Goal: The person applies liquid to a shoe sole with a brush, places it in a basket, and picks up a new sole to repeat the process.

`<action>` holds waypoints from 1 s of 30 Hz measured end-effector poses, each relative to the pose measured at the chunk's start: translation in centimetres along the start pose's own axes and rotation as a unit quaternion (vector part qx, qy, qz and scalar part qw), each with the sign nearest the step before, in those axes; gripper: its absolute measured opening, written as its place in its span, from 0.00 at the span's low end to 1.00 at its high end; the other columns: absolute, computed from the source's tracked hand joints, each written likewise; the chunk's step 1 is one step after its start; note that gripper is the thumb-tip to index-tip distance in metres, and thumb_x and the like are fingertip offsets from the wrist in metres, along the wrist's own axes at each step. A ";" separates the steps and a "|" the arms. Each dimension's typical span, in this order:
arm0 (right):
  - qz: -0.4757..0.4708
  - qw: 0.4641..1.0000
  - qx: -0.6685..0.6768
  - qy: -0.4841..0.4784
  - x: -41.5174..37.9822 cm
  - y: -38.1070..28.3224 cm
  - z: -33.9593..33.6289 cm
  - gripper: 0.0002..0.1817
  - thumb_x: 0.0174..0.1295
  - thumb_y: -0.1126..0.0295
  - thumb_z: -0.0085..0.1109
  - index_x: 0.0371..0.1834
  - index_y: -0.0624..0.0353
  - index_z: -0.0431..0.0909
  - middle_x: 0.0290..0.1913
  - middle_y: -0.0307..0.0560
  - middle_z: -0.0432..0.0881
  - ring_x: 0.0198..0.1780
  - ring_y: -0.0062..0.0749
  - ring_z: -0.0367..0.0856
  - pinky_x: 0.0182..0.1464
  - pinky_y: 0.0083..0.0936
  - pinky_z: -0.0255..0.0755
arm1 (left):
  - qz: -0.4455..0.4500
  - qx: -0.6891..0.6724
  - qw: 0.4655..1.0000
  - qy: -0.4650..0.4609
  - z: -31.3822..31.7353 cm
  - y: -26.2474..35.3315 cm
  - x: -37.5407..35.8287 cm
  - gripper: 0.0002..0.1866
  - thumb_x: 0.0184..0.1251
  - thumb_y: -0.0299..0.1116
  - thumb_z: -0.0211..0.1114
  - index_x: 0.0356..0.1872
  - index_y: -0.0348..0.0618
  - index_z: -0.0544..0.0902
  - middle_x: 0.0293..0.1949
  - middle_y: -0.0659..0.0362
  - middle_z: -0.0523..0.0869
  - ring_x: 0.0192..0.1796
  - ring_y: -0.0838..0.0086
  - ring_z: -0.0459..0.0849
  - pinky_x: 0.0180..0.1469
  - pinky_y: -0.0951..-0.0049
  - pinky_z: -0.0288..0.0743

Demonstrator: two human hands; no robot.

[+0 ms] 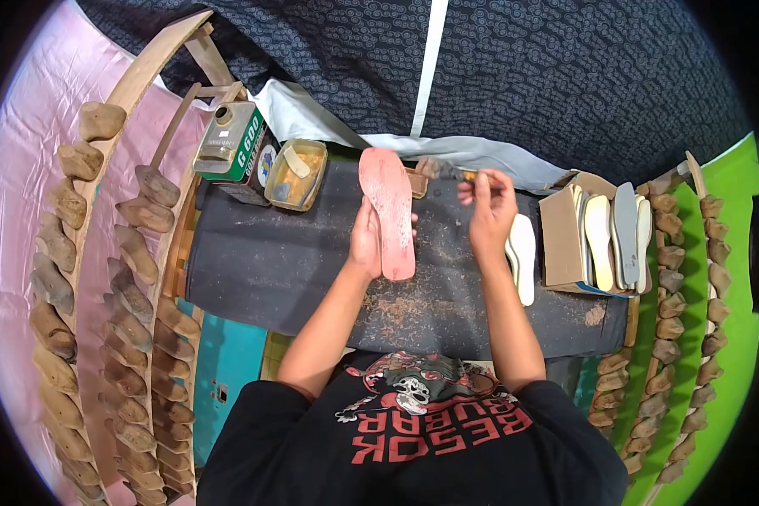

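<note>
A pink-red insole-shaped piece (386, 215), speckled on its surface, stands lengthwise over the dark work cloth. Around its lower left edge my left hand (365, 240) is wrapped, with fingertips showing at its right side. To the right, my right hand (491, 207) is raised with its fingers closed on the handle of a brush-like tool (443, 169); the tool's head is blurred and points left toward the top of the piece. Just right of my right forearm lies a white insole (523, 253). Behind the piece a small brown block (417, 183) is partly hidden.
A green-and-white can (236, 152) and a tub of glue (298, 175) stand back left. At right, a cardboard box (562, 240) holds several insoles. Racks of wooden shoe lasts (131, 291) line both sides. Shavings dot the dark cloth (253, 253).
</note>
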State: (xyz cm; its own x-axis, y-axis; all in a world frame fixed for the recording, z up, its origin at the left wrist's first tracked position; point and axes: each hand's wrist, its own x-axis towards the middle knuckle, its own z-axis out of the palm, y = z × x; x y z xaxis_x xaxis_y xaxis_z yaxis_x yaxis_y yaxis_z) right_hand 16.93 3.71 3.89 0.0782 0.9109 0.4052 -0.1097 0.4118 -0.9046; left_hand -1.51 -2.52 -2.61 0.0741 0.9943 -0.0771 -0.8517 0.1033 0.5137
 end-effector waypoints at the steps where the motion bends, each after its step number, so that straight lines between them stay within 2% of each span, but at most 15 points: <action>1: -0.002 1.000 -0.002 0.000 -0.9 -1.4 -0.2 0.11 0.75 0.68 0.56 0.53 0.64 0.74 0.37 0.46 0.84 0.36 0.23 0.84 0.37 0.18 0.77 | -0.001 -0.014 0.997 -0.077 0.1 0.6 0.5 0.32 0.81 0.59 0.37 0.67 0.45 0.72 0.52 0.53 0.85 0.47 0.63 0.87 0.47 0.61 0.84; 2: 0.010 1.000 0.005 -0.014 -2.1 -2.9 -0.4 0.10 0.76 0.68 0.55 0.52 0.64 0.73 0.37 0.47 0.84 0.34 0.24 0.84 0.36 0.20 0.78 | -0.003 -0.016 0.997 -0.080 0.6 0.4 1.0 0.32 0.81 0.59 0.37 0.67 0.45 0.72 0.52 0.53 0.85 0.47 0.63 0.87 0.47 0.61 0.84; 4: 0.021 1.000 0.008 -0.022 -3.9 -4.8 -0.6 0.09 0.77 0.68 0.53 0.51 0.63 0.73 0.36 0.48 0.83 0.33 0.25 0.84 0.36 0.21 0.78 | 0.003 -0.116 0.992 0.054 4.7 1.2 1.1 0.32 0.81 0.60 0.37 0.68 0.46 0.71 0.55 0.52 0.85 0.50 0.63 0.87 0.55 0.60 0.82; 5: 0.028 0.999 0.010 -0.037 -4.6 -5.4 -0.7 0.09 0.76 0.70 0.53 0.51 0.64 0.73 0.36 0.47 0.83 0.33 0.24 0.84 0.37 0.21 0.79 | -0.006 -0.095 0.995 -0.008 2.8 0.6 1.9 0.32 0.82 0.60 0.37 0.69 0.48 0.71 0.57 0.52 0.84 0.53 0.62 0.86 0.60 0.60 0.79; 6: 0.036 0.998 0.011 -0.051 -5.1 -5.8 -0.7 0.09 0.76 0.71 0.54 0.52 0.64 0.73 0.37 0.45 0.83 0.34 0.23 0.84 0.37 0.20 0.80 | -0.012 -0.096 0.995 -0.011 2.3 0.4 2.3 0.32 0.82 0.60 0.37 0.69 0.48 0.71 0.57 0.52 0.84 0.53 0.62 0.86 0.60 0.60 0.79; 8: 0.033 0.998 0.001 -0.045 -5.4 -6.1 -0.7 0.08 0.75 0.72 0.54 0.51 0.64 0.73 0.37 0.45 0.82 0.34 0.23 0.84 0.37 0.20 0.80 | -0.022 -0.086 0.990 -0.111 1.5 -0.5 3.1 0.32 0.81 0.60 0.37 0.68 0.47 0.72 0.56 0.51 0.85 0.52 0.62 0.86 0.56 0.58 0.81; 9: 0.021 0.999 -0.011 -0.042 -5.5 -5.8 -0.8 0.08 0.75 0.72 0.55 0.51 0.64 0.73 0.37 0.44 0.82 0.34 0.23 0.85 0.36 0.20 0.81 | -0.028 -0.086 0.989 -0.116 2.4 -0.6 3.0 0.32 0.81 0.60 0.37 0.68 0.47 0.72 0.56 0.51 0.85 0.52 0.62 0.86 0.56 0.58 0.81; 11: 0.020 0.999 -0.030 -0.029 -5.8 -5.7 -1.2 0.06 0.73 0.73 0.56 0.48 0.64 0.75 0.36 0.43 0.83 0.35 0.23 0.85 0.36 0.20 0.81 | -0.038 -0.074 0.996 -0.035 4.0 -0.8 2.9 0.34 0.79 0.64 0.38 0.63 0.47 0.76 0.45 0.51 0.87 0.42 0.62 0.89 0.47 0.60 0.85; 14: 0.013 0.988 -0.134 -0.073 -7.3 -6.8 -2.8 0.04 0.72 0.75 0.57 0.45 0.64 0.76 0.34 0.44 0.84 0.34 0.22 0.85 0.36 0.20 0.79 | -0.083 -0.077 0.989 -0.095 3.4 -0.9 3.0 0.36 0.77 0.67 0.38 0.61 0.47 0.77 0.43 0.51 0.87 0.39 0.62 0.89 0.43 0.59 0.86; 15: 0.000 0.990 -0.126 -0.067 -7.7 -7.3 -2.7 0.03 0.69 0.76 0.58 0.42 0.64 0.77 0.32 0.44 0.84 0.33 0.20 0.84 0.36 0.20 0.77 | -0.083 -0.084 0.987 -0.113 3.4 -0.8 3.2 0.36 0.78 0.66 0.35 0.64 0.49 0.75 0.46 0.49 0.86 0.42 0.55 0.87 0.45 0.56 0.85; 19: -0.055 0.980 -0.174 -0.074 -6.6 -7.5 -3.0 0.03 0.68 0.77 0.58 0.42 0.64 0.77 0.30 0.42 0.82 0.31 0.19 0.81 0.35 0.20 0.75 | -0.100 -0.096 0.978 -0.158 4.0 -1.1 2.8 0.33 0.79 0.64 0.38 0.64 0.49 0.75 0.47 0.51 0.87 0.44 0.59 0.88 0.47 0.57 0.84; 21: -0.056 0.983 -0.170 -0.042 -4.9 -6.2 -2.7 0.03 0.69 0.77 0.58 0.42 0.64 0.77 0.30 0.42 0.82 0.31 0.19 0.81 0.35 0.20 0.75 | -0.076 -0.089 0.993 -0.034 5.3 -1.9 2.8 0.31 0.80 0.62 0.39 0.63 0.49 0.77 0.48 0.54 0.87 0.44 0.64 0.87 0.46 0.60 0.84; 24: -0.085 0.981 -0.174 -0.017 -4.1 -6.0 -2.4 0.04 0.73 0.73 0.55 0.45 0.63 0.76 0.30 0.38 0.81 0.30 0.17 0.80 0.35 0.17 0.75 | -0.075 -0.115 0.989 -0.058 6.3 -2.0 2.3 0.27 0.81 0.57 0.42 0.64 0.49 0.75 0.50 0.56 0.87 0.47 0.66 0.88 0.49 0.60 0.84; 28: -0.052 0.986 -0.154 -0.047 -6.9 -7.6 -2.7 0.04 0.69 0.75 0.58 0.42 0.64 0.77 0.30 0.41 0.82 0.30 0.18 0.79 0.34 0.20 0.74 | -0.072 -0.034 0.995 -0.062 5.1 -2.1 2.3 0.31 0.81 0.61 0.38 0.64 0.49 0.75 0.50 0.55 0.86 0.46 0.66 0.87 0.43 0.62 0.85; 30: -0.062 0.974 -0.189 -0.108 -7.7 -8.2 -3.2 0.04 0.68 0.75 0.58 0.41 0.64 0.77 0.29 0.41 0.82 0.29 0.18 0.79 0.34 0.21 0.74 | -0.100 -0.025 0.988 -0.118 4.2 -1.8 2.2 0.32 0.80 0.62 0.37 0.63 0.48 0.75 0.46 0.53 0.86 0.43 0.65 0.88 0.39 0.63 0.86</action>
State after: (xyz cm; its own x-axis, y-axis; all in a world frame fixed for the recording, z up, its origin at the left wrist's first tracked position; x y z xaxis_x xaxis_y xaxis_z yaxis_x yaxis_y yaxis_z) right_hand 20.42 -6.80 7.74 -0.1473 0.8554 0.4966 0.2636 0.5179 -0.8139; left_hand 2.40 -0.41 -0.09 0.3568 0.9336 0.0314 -0.8319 0.3023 0.4654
